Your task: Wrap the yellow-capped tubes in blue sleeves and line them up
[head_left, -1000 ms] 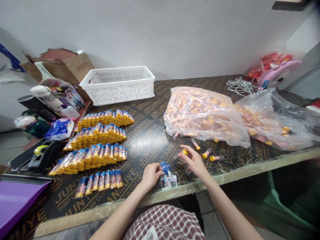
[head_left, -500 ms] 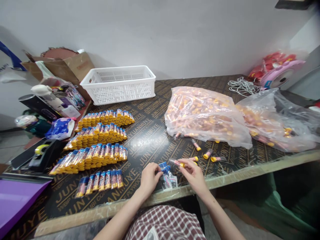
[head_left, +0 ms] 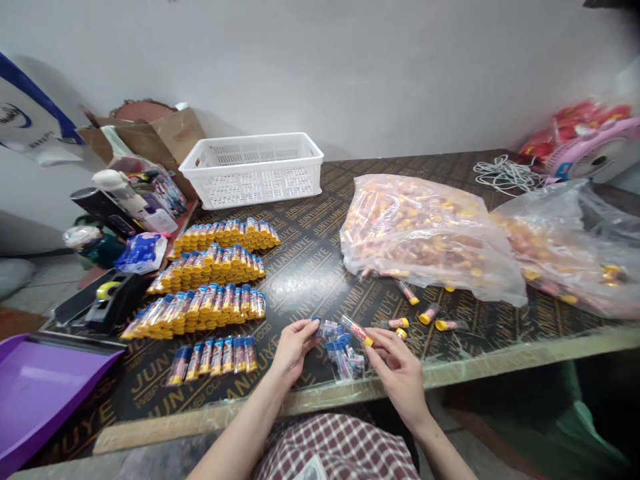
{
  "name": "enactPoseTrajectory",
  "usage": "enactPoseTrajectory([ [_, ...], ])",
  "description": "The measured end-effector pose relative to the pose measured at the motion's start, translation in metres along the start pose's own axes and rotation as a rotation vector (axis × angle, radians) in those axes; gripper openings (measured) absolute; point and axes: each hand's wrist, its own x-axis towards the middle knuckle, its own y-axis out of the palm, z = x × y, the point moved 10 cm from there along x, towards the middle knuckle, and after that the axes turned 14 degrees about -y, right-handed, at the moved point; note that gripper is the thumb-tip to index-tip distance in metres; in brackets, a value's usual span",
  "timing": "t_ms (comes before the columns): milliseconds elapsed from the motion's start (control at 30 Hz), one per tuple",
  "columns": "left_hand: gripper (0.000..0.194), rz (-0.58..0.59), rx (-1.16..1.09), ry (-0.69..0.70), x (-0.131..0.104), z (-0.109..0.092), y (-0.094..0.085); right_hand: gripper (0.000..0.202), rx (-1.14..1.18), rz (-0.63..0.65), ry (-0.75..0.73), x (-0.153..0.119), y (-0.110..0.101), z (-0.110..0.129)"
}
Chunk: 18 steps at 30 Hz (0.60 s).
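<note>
Between the fingers of my right hand (head_left: pixel 397 370) is a clear tube (head_left: pixel 356 329) with a yellow end, tilted up to the left. My left hand (head_left: pixel 296 347) pinches a small blue cap (head_left: pixel 315 319) at its fingertips. Small blue-topped clear pieces (head_left: pixel 344 359) lie in a pile on the table between my hands. Several yellow-ended tubes (head_left: pixel 409 293) are scattered right of and behind my right hand. Stacked rows of blue-and-yellow tubes (head_left: pixel 197 308) stand left of my left hand, with a shorter single row (head_left: pixel 216 357) in front.
A white basket (head_left: pixel 257 181) stands behind the rows. Two plastic bags of tubes, one in the middle (head_left: pixel 420 233) and one at right (head_left: pixel 565 247), lie on the table. At left are a tape dispenser (head_left: pixel 107 303) and purple dustpan (head_left: pixel 55 393); a pink fan (head_left: pixel 595 153) is far right.
The view has shifted slightly left. My left hand has moved away from the blue-topped pile and now holds a blue cap. My right hand still holds the tube, now more steeply tilted.
</note>
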Motion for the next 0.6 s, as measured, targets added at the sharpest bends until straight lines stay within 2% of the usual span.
enactPoseTrajectory([
  [200, 0.036, -0.113, -0.071, 0.061, -0.002, -0.006, -0.016, 0.03, -0.13, 0.035, -0.169, -0.003, 0.007, 0.022],
  [333, 0.037, -0.146, -0.075, 0.096, -0.004, -0.011, -0.02, 0.032, -0.185, 0.03, -0.243, -0.004, 0.01, 0.031],
  [433, 0.036, -0.15, -0.039, 0.133, -0.004, -0.013, -0.02, 0.032, -0.168, 0.045, -0.237, -0.004, 0.014, 0.031],
  [533, 0.035, -0.144, 0.033, 0.193, -0.007, -0.015, -0.017, 0.032, -0.089, 0.153, -0.184, -0.005, 0.027, 0.027],
  [600, 0.034, -0.082, 0.089, 0.216, -0.01, -0.014, -0.006, 0.033, -0.034, 0.22, -0.145, -0.008, 0.036, 0.023],
])
